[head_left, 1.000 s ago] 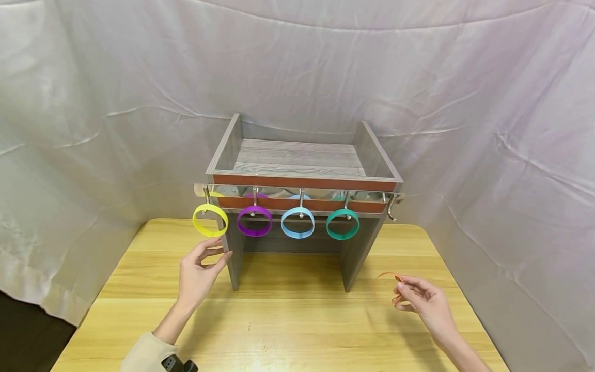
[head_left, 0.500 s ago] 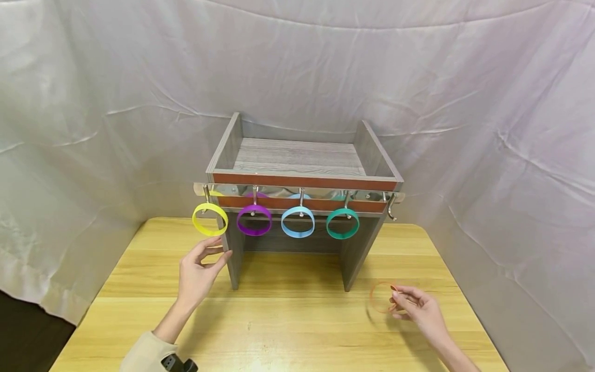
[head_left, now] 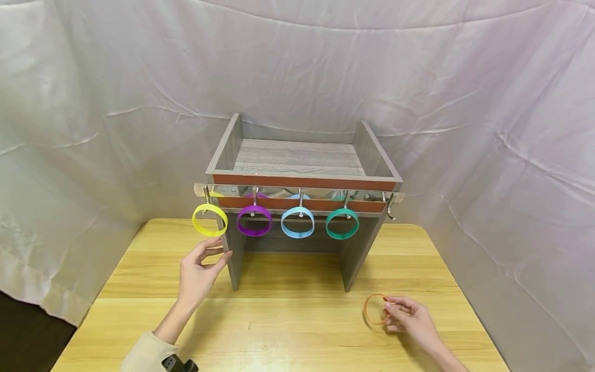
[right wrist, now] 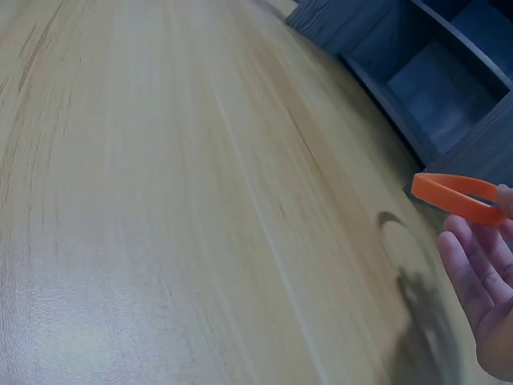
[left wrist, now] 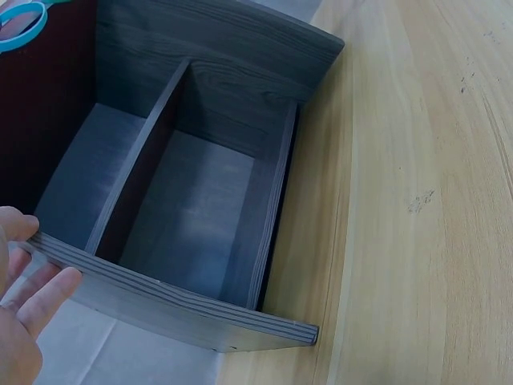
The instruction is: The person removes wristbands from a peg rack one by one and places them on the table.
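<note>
My right hand (head_left: 411, 320) pinches an orange silicone wristband (right wrist: 450, 200) between thumb and fingers, above the table at the front right. Its shadow falls on the wood in the right wrist view. My left hand (head_left: 197, 276) grips the front edge of the left side panel of a grey wooden shelf (head_left: 234, 258), thumb inside and fingers outside in the left wrist view. From hooks along the shelf's front hang a yellow wristband (head_left: 209, 233), a purple wristband (head_left: 254, 233), a light blue wristband (head_left: 298, 235) and a green wristband (head_left: 342, 236). The far-right hook (head_left: 391, 211) is bare.
A shiny metal rail (head_left: 325, 193) carries the hooks across the shelf front, its ends jutting past the side panels. The shelf stands toward the back of a light wooden table (head_left: 279, 330). Grey cloth (head_left: 297, 67) encloses the back and both sides.
My right hand has moved left and toward the table's front with the orange wristband, which now shows more of its round face. The left hand and the hanging wristbands stay put.
</note>
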`<state>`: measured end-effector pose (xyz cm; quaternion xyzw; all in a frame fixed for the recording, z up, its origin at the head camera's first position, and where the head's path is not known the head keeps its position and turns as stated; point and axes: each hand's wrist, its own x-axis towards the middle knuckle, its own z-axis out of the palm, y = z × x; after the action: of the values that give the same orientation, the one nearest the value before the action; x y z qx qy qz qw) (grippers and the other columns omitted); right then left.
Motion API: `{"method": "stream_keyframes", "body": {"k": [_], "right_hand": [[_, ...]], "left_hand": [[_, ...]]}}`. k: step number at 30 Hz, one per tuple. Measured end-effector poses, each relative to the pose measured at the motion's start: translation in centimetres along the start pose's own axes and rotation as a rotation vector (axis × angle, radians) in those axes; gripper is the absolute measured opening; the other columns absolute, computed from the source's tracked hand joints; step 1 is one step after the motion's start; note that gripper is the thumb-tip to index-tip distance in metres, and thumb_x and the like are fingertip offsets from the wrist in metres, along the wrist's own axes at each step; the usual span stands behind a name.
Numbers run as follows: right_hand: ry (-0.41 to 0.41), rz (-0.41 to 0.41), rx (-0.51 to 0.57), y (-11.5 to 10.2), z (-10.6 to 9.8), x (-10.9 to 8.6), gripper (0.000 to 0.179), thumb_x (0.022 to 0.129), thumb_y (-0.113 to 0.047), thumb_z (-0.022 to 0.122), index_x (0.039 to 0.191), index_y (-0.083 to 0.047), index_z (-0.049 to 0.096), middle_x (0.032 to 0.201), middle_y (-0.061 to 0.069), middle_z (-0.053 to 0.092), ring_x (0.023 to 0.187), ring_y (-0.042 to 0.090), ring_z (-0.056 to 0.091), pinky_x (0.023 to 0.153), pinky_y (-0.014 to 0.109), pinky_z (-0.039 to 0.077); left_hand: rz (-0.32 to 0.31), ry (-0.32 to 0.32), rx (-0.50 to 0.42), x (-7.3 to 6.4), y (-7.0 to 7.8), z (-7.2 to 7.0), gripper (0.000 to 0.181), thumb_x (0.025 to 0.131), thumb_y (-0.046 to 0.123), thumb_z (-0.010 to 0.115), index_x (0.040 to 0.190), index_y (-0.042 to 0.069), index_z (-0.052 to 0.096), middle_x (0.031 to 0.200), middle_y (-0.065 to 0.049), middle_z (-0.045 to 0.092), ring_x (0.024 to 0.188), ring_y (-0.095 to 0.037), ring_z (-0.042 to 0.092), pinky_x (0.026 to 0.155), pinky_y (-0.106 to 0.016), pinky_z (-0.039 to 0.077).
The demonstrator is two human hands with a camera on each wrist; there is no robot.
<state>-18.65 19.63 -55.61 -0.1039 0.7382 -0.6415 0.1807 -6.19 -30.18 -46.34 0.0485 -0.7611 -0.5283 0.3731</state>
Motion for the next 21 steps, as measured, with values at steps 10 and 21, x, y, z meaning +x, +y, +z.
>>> {"method": "stream_keyframes", "body": {"k": [10, 21], "right_hand": [[-0.034, 0.129, -0.047, 0.65, -0.09, 0.39, 0.051, 0.105, -0.018, 0.067, 0.139, 0.016, 0.052, 0.096, 0.000, 0.079, 0.077, 0.010, 0.075, 0.075, 0.032, 0.071], [-0.093, 0.161, -0.084, 0.96, -0.44, 0.61, 0.054, 0.105, -0.023, 0.067, 0.140, 0.016, 0.053, 0.100, 0.003, 0.080, 0.076, 0.008, 0.073, 0.074, 0.028, 0.070]], "left_hand": [[0.005, -0.003, 0.025, 0.02, -0.04, -0.05, 0.038, 0.084, -0.011, 0.081, 0.120, 0.000, 0.074, 0.110, 0.031, 0.068, 0.091, 0.009, 0.072, 0.068, -0.014, 0.065], [0.013, -0.005, 0.028, 0.06, 0.09, -0.06, 0.040, 0.084, -0.013, 0.079, 0.121, 0.000, 0.073, 0.110, 0.031, 0.068, 0.091, 0.007, 0.073, 0.067, -0.015, 0.065]]}}
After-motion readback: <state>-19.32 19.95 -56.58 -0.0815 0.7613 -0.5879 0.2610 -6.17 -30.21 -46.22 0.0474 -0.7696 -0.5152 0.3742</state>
